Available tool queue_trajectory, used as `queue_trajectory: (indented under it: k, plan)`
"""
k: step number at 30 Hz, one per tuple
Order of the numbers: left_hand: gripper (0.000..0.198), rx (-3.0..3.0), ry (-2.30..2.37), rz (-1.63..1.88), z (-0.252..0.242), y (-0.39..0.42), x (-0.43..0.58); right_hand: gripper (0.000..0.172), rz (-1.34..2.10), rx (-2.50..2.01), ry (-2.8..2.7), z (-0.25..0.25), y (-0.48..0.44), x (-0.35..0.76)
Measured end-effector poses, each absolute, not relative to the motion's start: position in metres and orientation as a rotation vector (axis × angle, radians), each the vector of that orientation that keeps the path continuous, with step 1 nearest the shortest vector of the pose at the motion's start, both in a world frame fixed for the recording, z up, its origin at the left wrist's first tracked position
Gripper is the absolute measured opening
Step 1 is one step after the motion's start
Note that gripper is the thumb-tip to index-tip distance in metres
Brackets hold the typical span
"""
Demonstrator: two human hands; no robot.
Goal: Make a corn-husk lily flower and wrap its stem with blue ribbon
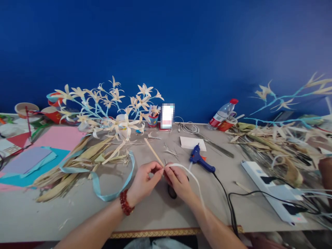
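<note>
Near the middle of the table, my left hand [148,180] is closed in a pinch on the lower end of a thin pale wooden stick [153,152], which points up and to the left. Close beside it, my right hand [176,180] pinches a narrow white strip [193,176] against the same end of the stick. The strip curves right and hangs down over my right forearm. Black scissor handles [171,192] show partly beneath my right hand. A light blue ribbon [97,186] curls on the table to the left of my hands.
A blue glue gun [201,160] lies by a white card [186,142], its black cord running to the front edge. At right is a white power strip [269,193]; dried husks [64,173] and pale flower branches [103,103] are left. A bottle [223,114] leans behind.
</note>
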State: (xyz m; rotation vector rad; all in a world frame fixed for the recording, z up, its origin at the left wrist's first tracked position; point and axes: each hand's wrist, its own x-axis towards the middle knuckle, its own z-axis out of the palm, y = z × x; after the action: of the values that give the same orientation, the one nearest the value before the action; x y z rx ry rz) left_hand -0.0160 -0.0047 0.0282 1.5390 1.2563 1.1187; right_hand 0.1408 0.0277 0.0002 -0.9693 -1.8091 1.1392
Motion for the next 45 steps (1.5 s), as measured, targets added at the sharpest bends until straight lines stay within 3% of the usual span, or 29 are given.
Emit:
queue_trajectory:
  k: [25, 38, 45]
  plan:
    - [0.009, 1.537, 1.142, 1.279, 0.014, 0.0, -0.014, 0.042, 1.908, -0.92, -1.225, 0.001, 0.023, 0.144]
    - [0.011, 1.515, 1.162, 1.233, 0.015, 0.001, -0.014, 0.045, 1.735, -0.969, -1.373, 0.003, 0.023, 0.145]
    - [0.011, 1.686, 1.213, 1.198, 0.019, 0.001, -0.016, 0.044, 2.016, -0.884, -1.105, 0.001, 0.02, 0.144]
